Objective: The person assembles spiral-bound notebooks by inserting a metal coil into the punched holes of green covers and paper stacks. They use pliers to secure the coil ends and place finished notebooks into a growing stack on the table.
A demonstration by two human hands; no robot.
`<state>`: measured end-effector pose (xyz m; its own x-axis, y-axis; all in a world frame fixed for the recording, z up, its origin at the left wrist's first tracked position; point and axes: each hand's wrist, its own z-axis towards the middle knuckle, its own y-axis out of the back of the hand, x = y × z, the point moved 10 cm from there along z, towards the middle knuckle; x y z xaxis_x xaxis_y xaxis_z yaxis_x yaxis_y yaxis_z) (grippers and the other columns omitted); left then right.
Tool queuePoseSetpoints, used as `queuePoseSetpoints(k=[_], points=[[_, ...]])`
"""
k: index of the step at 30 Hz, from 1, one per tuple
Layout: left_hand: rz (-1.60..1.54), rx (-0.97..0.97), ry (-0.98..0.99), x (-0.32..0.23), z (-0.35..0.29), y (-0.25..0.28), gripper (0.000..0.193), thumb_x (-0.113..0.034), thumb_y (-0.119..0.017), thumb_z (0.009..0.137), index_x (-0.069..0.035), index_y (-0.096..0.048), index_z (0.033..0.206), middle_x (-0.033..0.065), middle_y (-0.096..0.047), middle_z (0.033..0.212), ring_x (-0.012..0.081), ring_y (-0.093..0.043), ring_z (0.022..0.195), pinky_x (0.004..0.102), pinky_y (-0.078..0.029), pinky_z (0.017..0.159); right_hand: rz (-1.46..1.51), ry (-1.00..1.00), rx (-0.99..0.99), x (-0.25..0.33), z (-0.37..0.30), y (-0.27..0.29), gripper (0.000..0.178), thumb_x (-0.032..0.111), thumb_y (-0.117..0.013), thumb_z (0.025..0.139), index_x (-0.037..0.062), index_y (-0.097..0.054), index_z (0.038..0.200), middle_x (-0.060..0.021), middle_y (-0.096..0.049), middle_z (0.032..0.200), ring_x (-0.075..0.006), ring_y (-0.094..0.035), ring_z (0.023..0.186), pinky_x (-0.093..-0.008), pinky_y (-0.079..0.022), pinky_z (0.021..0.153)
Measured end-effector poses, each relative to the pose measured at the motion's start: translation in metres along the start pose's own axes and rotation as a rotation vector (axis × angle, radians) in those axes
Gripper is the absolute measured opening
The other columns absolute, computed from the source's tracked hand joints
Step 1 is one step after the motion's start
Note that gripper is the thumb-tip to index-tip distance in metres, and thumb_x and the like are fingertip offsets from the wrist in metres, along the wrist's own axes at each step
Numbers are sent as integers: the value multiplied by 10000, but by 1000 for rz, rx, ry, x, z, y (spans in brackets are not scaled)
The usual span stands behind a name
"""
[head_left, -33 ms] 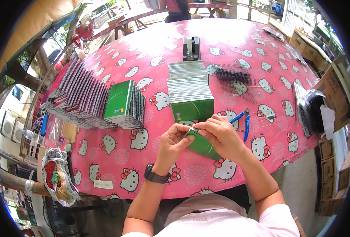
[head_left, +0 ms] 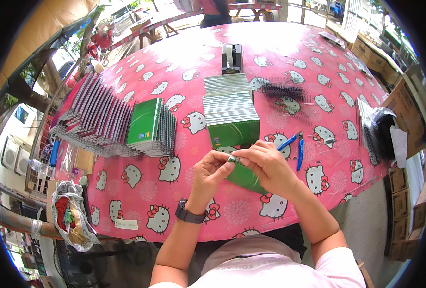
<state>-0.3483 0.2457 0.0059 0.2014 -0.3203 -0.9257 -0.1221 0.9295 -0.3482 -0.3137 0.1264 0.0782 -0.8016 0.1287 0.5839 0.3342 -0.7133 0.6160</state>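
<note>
1 L hand [head_left: 212,171] & 1 R hand [head_left: 265,165] were on 1 green notebook [head_left: 246,177]; 1 blue-handled cutter [head_left: 300,150] lay just R of R hand; 2 blocks of white-edged books [head_left: 230,109] stood beyond both hands, 1 tape dispenser [head_left: 231,61] farther out; 1 pile of blk coils [head_left: 286,91] lay beyond R hand; purple bound books [head_left: 92,111], L of L hand, were too many to count.

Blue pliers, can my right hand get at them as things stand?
Probably yes: the blue pliers lie just to the right of your right hand, and nothing visible blocks the way, though that hand is busy at the green notebook.
</note>
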Motion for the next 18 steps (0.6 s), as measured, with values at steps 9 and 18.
queuePoseSetpoints(k=[9, 18], points=[[70, -26, -116, -34, -6, -18, 136, 2, -645, 862, 25, -612, 992, 50, -636, 907, 78, -584, 820, 204, -486, 724, 167, -34, -153, 16, -6, 22, 244, 153, -648, 840, 73, -613, 1067, -85, -567, 793, -264, -561, 799, -378, -434, 749], [249, -110, -191, -54, -19, -22, 131, 28, -683, 815, 4, -646, 938, 47, -658, 887, 93, -606, 815, 224, -494, 733, 182, 3, -237, 34, -5, 29, 243, 216, -686, 825, 36, -581, 950, -95, -547, 777, -272, -549, 753, -359, -433, 660]])
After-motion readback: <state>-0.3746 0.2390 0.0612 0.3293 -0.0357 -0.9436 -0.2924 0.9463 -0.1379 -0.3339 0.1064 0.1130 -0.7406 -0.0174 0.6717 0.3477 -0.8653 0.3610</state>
